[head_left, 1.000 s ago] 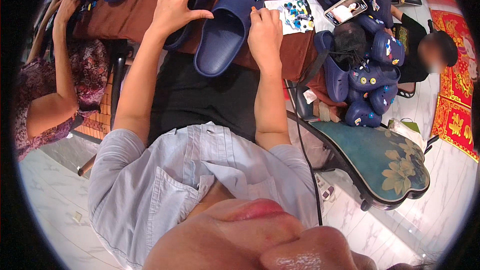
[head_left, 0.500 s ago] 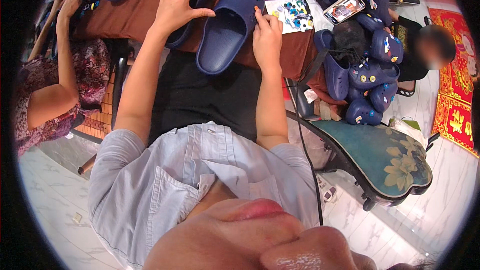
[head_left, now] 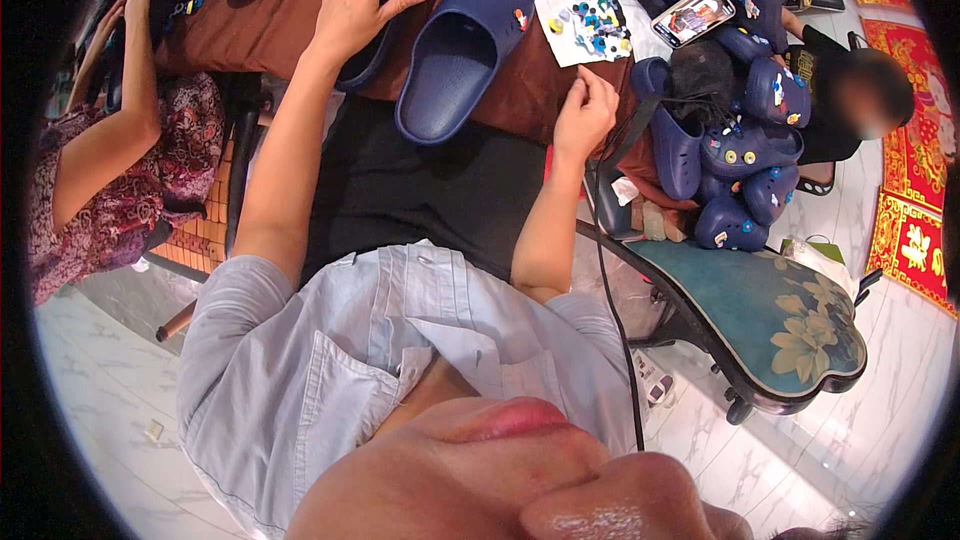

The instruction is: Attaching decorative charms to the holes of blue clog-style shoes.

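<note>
A navy clog [head_left: 455, 50] lies sole-down on the brown table [head_left: 285, 25], toe pointing away from me. My left hand [head_left: 358, 2] rests with spread fingers on a second navy clog [head_left: 362, 62] to its left, holding nothing. My right hand [head_left: 585, 112] hovers at the table's near edge, right of the middle clog and apart from it, fingers curled with nothing visible in them. Just beyond it lies a white sheet [head_left: 560, 40] covered with several small coloured charms.
A phone [head_left: 692, 12] lies past the sheet. A heap of navy clogs with charms [head_left: 742, 145] sits at the right above a teal floral chair seat [head_left: 775, 315]. One person's arm [head_left: 120, 130] reaches in at the left; another person [head_left: 860, 90] sits at the right. A black cable [head_left: 612, 280] hangs down.
My right hand has left the side of the middle clog and moved right and toward me to the table edge. My left hand has stayed put.
</note>
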`<control>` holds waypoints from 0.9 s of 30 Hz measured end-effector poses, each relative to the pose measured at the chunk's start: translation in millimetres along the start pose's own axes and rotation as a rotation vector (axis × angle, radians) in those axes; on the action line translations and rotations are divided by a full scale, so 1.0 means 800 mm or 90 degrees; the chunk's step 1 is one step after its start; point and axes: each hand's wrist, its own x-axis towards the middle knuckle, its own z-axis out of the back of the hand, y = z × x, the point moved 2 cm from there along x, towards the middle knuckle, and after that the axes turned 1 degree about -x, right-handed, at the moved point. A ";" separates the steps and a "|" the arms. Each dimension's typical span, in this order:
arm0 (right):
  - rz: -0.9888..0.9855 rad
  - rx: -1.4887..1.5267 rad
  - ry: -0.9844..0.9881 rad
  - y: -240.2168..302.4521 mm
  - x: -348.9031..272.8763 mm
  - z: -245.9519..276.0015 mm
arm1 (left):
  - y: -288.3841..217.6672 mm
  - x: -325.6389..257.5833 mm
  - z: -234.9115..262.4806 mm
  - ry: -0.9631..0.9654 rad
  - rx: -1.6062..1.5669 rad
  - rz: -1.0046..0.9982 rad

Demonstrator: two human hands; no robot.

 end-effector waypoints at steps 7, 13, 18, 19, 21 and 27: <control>-0.034 -0.026 -0.047 -0.027 0.015 0.014 | -0.001 0.000 0.001 -0.021 -0.002 -0.002; 0.008 -0.046 -0.008 -0.026 0.052 -0.002 | 0.001 0.000 0.000 -0.024 -0.001 -0.003; 0.151 -0.056 0.059 -0.007 0.086 -0.038 | -0.001 0.000 0.001 -0.023 -0.010 0.013; 0.180 -0.061 0.070 -0.003 0.093 -0.046 | -0.002 0.000 0.001 -0.021 -0.010 0.015; 0.184 -0.071 0.071 -0.002 0.110 -0.061 | -0.001 0.001 0.001 -0.025 -0.006 0.013; 0.247 -0.227 0.181 -0.015 0.132 -0.086 | -0.001 0.001 -0.004 -0.028 -0.015 0.026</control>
